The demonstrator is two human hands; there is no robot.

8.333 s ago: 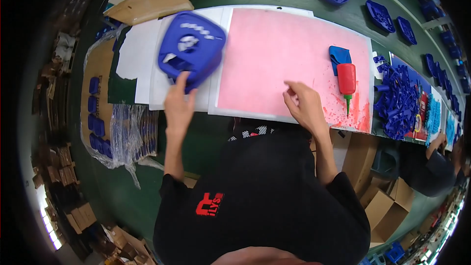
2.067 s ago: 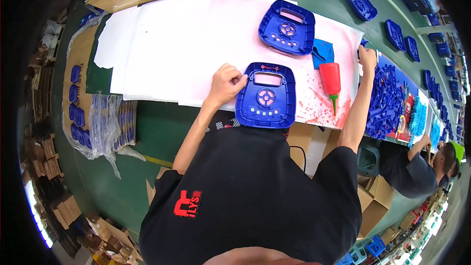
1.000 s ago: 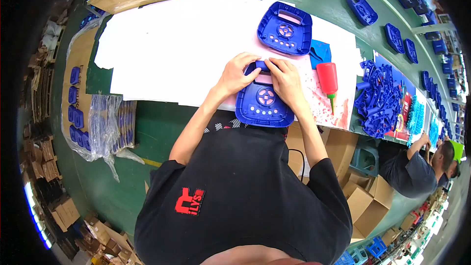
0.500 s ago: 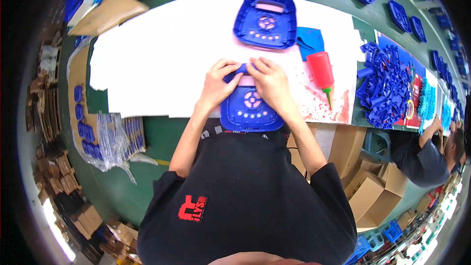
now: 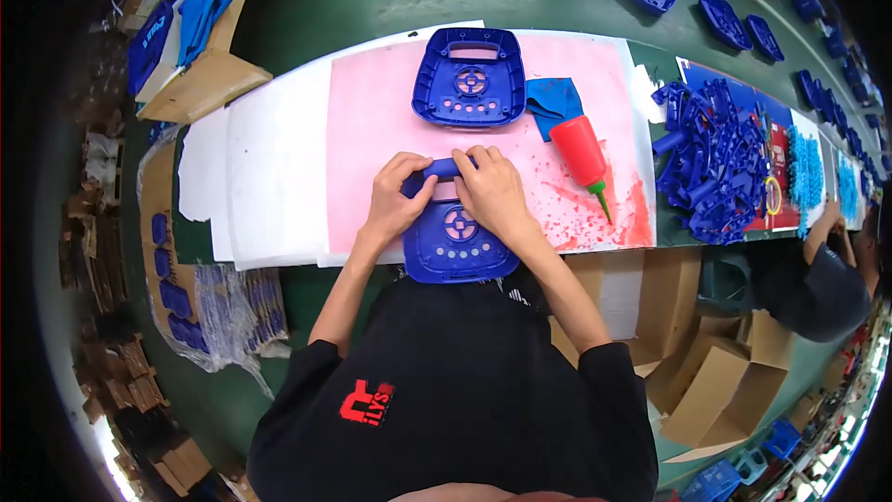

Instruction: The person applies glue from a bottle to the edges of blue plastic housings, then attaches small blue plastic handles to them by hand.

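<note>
A blue plastic housing (image 5: 437, 260) with a round vent and a row of small holes lies flat at the table's near edge. Across its top runs a blue cylindrical handle piece (image 5: 443, 168), partly covered by my fingers. My left hand (image 5: 394, 201) is closed around the left end of that piece, thumb on the near side. On the right end, my right hand (image 5: 495, 193) grips it with curled fingers. Just beyond my hands lies a second blue housing (image 5: 506, 84), its ribbed inside facing up.
Right of the second housing are a folded blue cloth (image 5: 557, 100) and a red squeeze bottle (image 5: 578, 151) with a green nozzle. A pile of blue plastic parts (image 5: 711, 167) covers the table's right side. Open cardboard boxes (image 5: 711, 390) stand below; another person (image 5: 808, 279) works at far right.
The view has shifted, so the table sits lower in the picture. Both hands stay on the handle piece; more of its middle shows between my fingers now.
</note>
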